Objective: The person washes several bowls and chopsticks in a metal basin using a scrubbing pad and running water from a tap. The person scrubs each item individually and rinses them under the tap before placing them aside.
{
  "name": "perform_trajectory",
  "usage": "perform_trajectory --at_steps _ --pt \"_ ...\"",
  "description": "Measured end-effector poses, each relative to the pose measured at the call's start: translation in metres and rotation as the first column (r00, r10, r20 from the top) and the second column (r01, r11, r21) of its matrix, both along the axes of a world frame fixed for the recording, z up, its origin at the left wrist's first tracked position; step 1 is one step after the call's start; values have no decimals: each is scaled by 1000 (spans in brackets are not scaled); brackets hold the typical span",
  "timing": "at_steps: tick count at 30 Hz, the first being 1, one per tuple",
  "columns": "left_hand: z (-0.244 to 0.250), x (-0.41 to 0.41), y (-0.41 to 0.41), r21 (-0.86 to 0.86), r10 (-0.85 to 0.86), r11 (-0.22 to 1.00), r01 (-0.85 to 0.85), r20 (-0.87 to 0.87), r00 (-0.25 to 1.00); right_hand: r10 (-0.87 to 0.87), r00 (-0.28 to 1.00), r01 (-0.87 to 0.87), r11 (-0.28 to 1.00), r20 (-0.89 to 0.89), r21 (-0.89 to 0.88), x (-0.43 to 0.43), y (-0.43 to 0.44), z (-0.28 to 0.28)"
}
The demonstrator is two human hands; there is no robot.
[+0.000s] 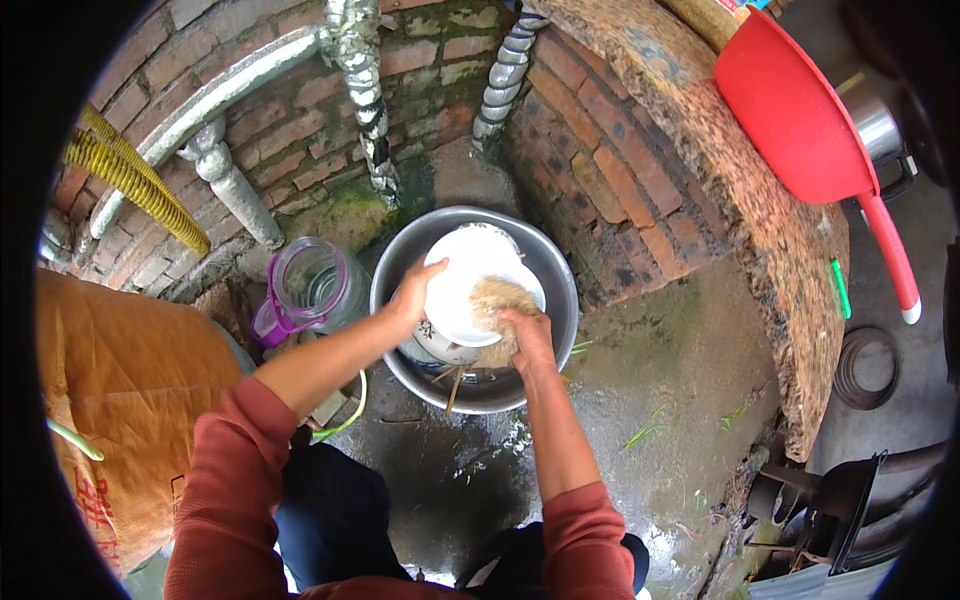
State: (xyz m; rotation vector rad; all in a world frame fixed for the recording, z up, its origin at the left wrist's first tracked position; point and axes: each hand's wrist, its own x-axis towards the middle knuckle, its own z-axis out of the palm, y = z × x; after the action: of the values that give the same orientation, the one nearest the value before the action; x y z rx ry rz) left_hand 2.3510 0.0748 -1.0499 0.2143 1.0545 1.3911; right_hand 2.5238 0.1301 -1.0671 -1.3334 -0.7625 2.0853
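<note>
Over a grey metal basin (564,330) on the wet floor, my left hand (415,291) grips the left rim of a white bowl (455,289). My right hand (529,337) holds a tan, fibrous scrubbing pad (501,296), which looks like a loofah, against the bowl's inside at the right. Another white dish shows partly behind the bowl. Below it, a bowl with a dark floral pattern (442,346) lies in the basin. Thin sticks, perhaps chopsticks (454,391), lean near the basin's front rim. My right fingers hide part of the pad.
To the left stand a clear jar with a purple rim (321,281) and a large orange woven sack (142,382). Brick walls and wrapped pipes (364,97) close off the back. A rough stone slab (675,97) at the right bears a red long-handled ladle (799,112).
</note>
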Motion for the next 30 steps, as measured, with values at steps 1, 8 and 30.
perform_trajectory --at_steps 1,8,30 --pt "-9 14 -1 134 153 982 -134 -137 979 -58 998 60 996 -29 72 -6 2 6" --pt "-38 26 -19 261 321 946 -190 -698 640 28 732 -393 833 681 389 -15 -36 -2" --pt "-23 27 -25 42 -8 999 22 -327 945 244 581 -808 53 777 587 -13 -14 -13"
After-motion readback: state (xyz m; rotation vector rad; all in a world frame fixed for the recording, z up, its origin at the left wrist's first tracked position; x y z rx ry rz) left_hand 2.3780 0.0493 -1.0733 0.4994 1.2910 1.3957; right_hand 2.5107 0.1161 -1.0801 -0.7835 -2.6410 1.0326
